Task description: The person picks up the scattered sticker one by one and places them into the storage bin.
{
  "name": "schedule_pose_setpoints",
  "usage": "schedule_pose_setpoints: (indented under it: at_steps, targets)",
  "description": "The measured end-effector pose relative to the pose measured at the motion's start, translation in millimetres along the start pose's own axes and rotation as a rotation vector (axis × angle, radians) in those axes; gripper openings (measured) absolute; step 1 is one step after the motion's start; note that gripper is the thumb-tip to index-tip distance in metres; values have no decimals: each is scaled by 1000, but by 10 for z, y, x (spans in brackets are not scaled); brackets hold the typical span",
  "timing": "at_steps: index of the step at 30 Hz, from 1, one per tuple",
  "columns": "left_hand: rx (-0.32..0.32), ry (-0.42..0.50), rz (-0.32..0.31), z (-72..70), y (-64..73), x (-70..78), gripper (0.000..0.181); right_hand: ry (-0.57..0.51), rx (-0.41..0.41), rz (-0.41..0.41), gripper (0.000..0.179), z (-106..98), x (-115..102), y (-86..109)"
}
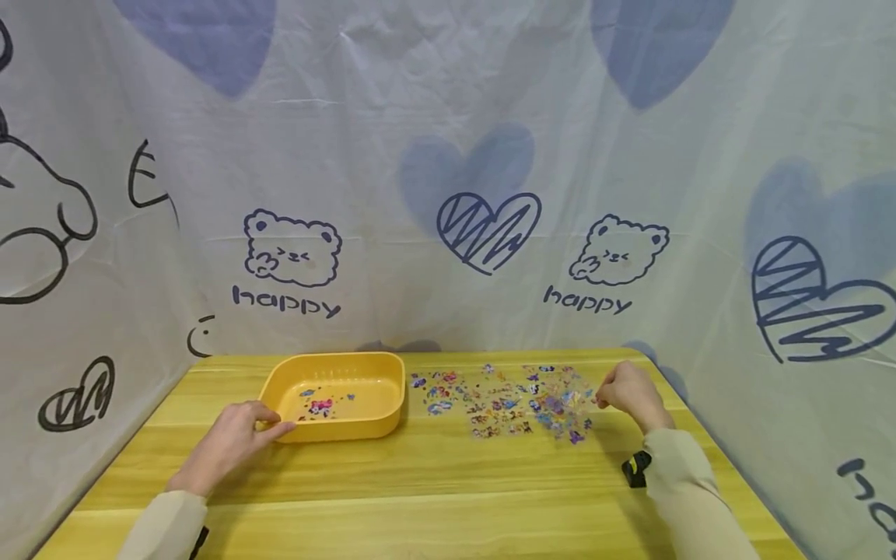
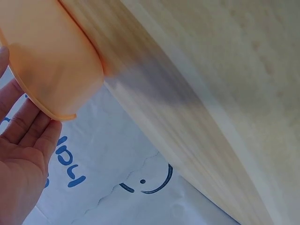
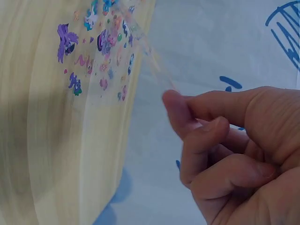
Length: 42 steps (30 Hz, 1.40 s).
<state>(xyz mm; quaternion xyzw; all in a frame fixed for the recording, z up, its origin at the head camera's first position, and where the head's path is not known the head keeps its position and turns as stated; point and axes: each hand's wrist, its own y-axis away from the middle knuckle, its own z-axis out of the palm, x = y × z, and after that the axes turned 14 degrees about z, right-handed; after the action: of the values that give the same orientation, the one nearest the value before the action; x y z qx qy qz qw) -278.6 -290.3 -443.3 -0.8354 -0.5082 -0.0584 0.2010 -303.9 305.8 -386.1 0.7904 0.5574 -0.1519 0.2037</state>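
While the left hand [image 1: 234, 437] is gripping the tray [image 1: 350, 430] at its near-left rim, the right hand [image 1: 630, 395] is pinching the edge of a clear sheet [image 3: 153, 56], which is slanting up off the right side of the table [image 1: 420, 505]. Both grips are looking narrow. Tray is sitting left of centre; a few stickers [image 1: 321, 407] are lying inside, loose or on a sheet, cannot tell. Most stickers are lying outside, right of the tray, on other sheets [image 1: 493, 412], apparently overlapping. Progress is looking early: small share in the tray, pinched sheet not yet there, other sheets lying untouched on the table.
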Motion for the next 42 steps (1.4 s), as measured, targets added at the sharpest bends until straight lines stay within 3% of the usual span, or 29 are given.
schedule_pose_setpoints:
  at_steps: [8, 17, 27, 42]
  targets:
    - [5, 1, 7, -17, 14, 16, 44, 2, -13, 7, 17, 24, 110, -18]
    - [-2, -5, 2, -16, 6, -3, 45, -253, -80, -15, 22, 48, 178, -95]
    - [0, 2, -1, -2, 12, 2, 43, -428, -140, 45, 26, 111, -13, -97]
    - [4, 13, -15, -2, 0, -7, 40, -476, -156, 53, 24, 304, -324, -72]
